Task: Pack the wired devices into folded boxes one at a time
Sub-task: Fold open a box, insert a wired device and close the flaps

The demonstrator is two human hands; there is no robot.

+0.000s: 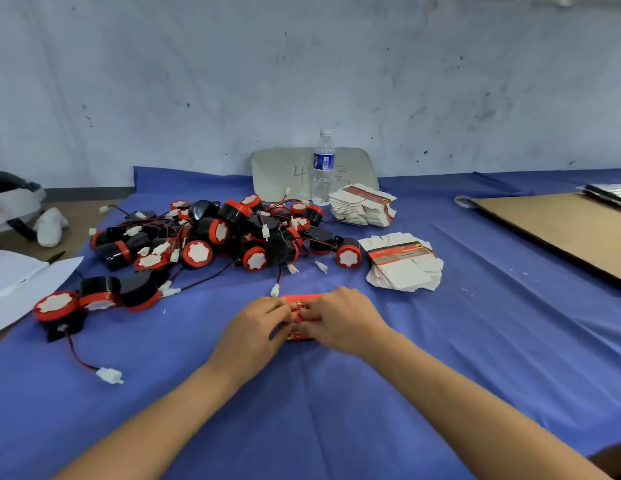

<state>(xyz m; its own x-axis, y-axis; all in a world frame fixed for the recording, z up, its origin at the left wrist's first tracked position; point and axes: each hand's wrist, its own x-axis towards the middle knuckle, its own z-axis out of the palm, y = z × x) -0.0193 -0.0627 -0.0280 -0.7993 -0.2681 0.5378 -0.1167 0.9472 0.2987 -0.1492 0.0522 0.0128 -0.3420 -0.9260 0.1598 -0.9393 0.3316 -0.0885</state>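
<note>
A red box (299,299) lies on the blue cloth (337,410) in front of me. My left hand (257,327) grips its left side and my right hand (343,320) grips its right side, fingertips meeting over the top; most of the box is hidden under them. Behind it spreads a heap of black and red round wired devices (212,237) with white plugs. A few more of these devices (94,299) sit apart at the left. Two stacks of flat unfolded boxes lie at the right: a near stack (404,263) and a far stack (362,206).
A water bottle (323,168) stands at the back before a grey board (278,174) leaning on the wall. A large cardboard sheet (562,230) lies at the right. White paper sheets (21,285) and a white and black object (11,202) are at the left.
</note>
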